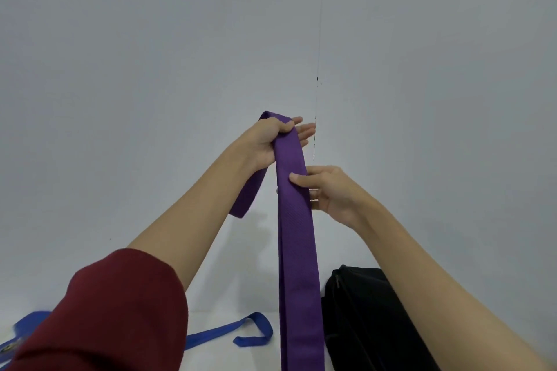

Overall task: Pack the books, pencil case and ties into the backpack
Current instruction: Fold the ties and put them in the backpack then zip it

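Hanging near-vertical, purple tie (297, 250) folded over left hand (271, 141), which grips it; right hand (325, 190) pinches tie lower.

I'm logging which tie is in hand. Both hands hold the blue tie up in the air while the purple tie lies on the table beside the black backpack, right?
The colours are swapped. The head view shows the left hand and right hand holding the purple tie up, while the blue tie lies on the table, beside the black backpack.
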Demonstrator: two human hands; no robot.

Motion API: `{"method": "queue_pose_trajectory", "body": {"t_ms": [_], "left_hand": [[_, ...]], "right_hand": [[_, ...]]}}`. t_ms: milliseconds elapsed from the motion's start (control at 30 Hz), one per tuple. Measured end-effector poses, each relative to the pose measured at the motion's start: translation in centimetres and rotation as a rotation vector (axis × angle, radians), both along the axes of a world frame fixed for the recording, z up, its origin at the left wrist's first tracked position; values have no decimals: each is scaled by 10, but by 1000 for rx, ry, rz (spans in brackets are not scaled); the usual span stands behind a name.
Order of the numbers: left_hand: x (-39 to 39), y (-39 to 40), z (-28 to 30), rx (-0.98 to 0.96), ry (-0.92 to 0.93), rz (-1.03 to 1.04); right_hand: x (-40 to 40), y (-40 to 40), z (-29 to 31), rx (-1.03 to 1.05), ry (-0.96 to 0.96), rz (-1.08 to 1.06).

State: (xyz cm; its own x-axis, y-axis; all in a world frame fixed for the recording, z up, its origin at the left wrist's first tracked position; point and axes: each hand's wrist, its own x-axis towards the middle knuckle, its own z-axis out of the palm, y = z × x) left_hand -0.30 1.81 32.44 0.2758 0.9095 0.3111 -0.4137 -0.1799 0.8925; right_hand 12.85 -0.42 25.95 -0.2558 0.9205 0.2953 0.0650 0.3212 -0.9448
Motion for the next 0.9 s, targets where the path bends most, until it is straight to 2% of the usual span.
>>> {"method": "queue_pose_trajectory", "body": {"t_ms": [167,300,400,600,900], "left_hand": [[-10,1,-33,-41,182,-68],[-14,-5,-55,-13,313,-211],[-8,-10,-62,57,298,-178],[-1,-10,-57,98,193,-188],[8,-11,-43,70,137,-194]], "right_hand": [[-10,-1,18,98,257,-165],[-13,-1,35,121,291,-276],[-15,1,40,87,305,-299],[-8,3,46,106,143,-364],[16,3,28,8,-94,-280]]}}
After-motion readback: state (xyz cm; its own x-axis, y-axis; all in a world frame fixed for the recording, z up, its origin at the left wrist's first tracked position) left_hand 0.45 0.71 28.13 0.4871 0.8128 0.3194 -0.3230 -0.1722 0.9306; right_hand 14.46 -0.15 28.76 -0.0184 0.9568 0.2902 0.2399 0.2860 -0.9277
